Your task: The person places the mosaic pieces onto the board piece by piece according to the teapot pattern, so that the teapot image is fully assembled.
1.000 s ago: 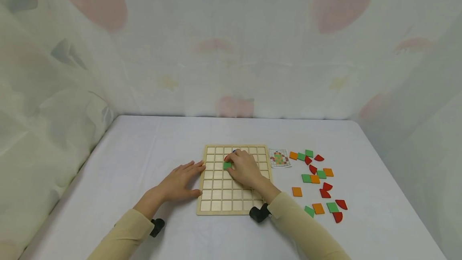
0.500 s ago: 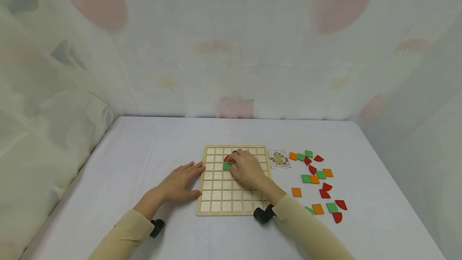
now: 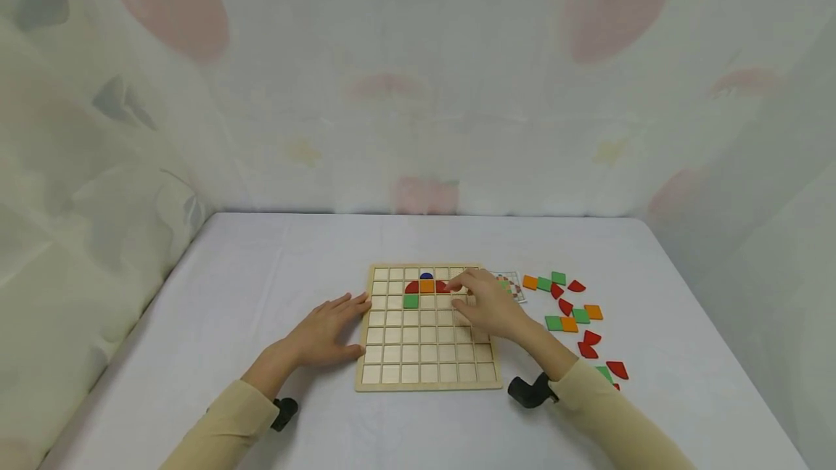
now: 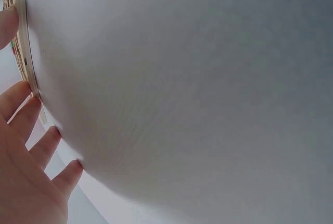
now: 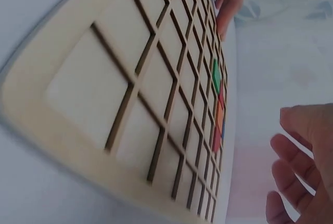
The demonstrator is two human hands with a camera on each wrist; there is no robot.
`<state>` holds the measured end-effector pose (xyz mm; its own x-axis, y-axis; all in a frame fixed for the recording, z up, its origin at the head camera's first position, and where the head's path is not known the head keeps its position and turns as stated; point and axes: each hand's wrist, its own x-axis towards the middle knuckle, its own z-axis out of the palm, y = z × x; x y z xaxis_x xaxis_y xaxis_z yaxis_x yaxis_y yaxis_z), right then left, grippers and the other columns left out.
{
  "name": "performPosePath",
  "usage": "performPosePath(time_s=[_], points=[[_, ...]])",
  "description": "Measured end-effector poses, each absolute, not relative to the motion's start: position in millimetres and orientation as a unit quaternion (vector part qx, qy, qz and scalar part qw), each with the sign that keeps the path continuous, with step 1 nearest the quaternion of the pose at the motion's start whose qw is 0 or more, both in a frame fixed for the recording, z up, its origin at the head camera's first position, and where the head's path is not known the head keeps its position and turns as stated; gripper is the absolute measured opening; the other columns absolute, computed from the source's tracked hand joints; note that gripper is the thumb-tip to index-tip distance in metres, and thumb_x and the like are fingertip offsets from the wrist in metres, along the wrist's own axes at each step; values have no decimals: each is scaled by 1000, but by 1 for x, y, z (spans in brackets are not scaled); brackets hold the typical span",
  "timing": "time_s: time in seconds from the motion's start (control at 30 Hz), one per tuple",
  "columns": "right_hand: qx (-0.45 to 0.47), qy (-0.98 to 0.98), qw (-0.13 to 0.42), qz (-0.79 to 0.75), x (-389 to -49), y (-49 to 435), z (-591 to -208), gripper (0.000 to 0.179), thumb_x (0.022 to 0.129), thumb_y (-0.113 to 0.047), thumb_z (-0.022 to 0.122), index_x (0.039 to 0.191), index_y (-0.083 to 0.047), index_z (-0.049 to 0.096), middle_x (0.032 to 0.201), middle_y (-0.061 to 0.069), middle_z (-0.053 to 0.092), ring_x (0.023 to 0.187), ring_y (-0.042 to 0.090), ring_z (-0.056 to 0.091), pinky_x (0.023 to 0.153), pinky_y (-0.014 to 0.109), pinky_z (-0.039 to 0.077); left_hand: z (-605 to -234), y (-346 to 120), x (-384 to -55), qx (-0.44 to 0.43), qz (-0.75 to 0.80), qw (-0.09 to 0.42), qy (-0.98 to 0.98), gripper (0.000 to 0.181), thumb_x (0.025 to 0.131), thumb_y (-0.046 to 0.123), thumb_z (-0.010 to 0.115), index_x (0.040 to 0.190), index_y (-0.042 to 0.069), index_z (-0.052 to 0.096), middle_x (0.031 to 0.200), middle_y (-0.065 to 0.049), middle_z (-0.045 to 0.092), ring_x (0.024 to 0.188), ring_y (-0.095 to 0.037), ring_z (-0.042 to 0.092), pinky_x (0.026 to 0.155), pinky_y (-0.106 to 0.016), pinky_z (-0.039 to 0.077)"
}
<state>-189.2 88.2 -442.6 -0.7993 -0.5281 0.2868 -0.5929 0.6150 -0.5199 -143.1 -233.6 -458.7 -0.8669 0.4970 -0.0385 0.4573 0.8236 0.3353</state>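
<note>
A wooden grid board (image 3: 392,334) lies flat on the table. In its upper rows sit a blue piece (image 3: 427,276), an orange square (image 3: 427,286) with a red piece (image 3: 411,287) on its left and another red piece (image 3: 441,286) on its right, and a green square (image 3: 411,301) one row lower. My left hand (image 3: 328,330) rests at the board's left edge, thumb and fingertips touching it. Above the board's right part hovers my right hand (image 3: 493,303), fingertips close to the right-hand red piece. The right wrist view shows its loosely bent fingers (image 5: 294,179) holding nothing.
Right of the board, a pattern card (image 3: 520,292) is partly covered by the right hand. Loose orange squares (image 3: 593,312), green squares (image 3: 554,323) and red quarter-round pieces (image 3: 617,370) lie scattered on the right, some behind the right forearm. White cloth (image 3: 274,252) covers the table.
My right hand has moved right, off the middle of the upper rows, uncovering the blue piece, orange square and right-hand red piece. The left hand has stayed at the board's edge.
</note>
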Motion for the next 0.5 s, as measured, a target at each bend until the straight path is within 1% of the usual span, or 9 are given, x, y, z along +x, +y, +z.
performPosePath(time_s=[0.13, 0.3, 0.4, 0.5], points=[[326, -889, 41, 320, -187, 108, -439, 23, 84, -14, 66, 106, -13, 63, 103, -2, 61, 92, 19, 55, 77, 33, 49, -458, -235, -142, 251, 155, 61, 953, 71, 78, 35, 69, 138, 10, 42, 147, -8, 34, 134, -37, 31, 102, -60, 27], [334, -883, 60, 326, -185, 132, -439, 24, 83, -13, 67, 106, -12, 63, 104, -4, 61, 92, 20, 56, 77, 37, 51, -457, -237, -142, 254, 156, 58, 953, 71, 77, 34, 69, 138, 9, 42, 147, -8, 35, 133, -37, 31, 101, -60, 28], [328, -880, 70, 335, -185, 147, -442, 25, 82, -11, 68, 107, -13, 63, 104, -3, 61, 91, 22, 57, 75, 39, 52, -457, -239, -142, 254, 158, 57, 953, 71, 77, 34, 70, 138, 9, 42, 147, -8, 35, 133, -37, 31, 101, -60, 28], [318, -881, 79, 340, -186, 161, -447, 27, 81, -9, 69, 107, -13, 63, 103, 0, 61, 90, 23, 58, 71, 40, 51, -458, -241, -141, 247, 155, 62, 954, 72, 77, 35, 70, 138, 11, 42, 148, -7, 34, 134, -36, 31, 102, -59, 28]])
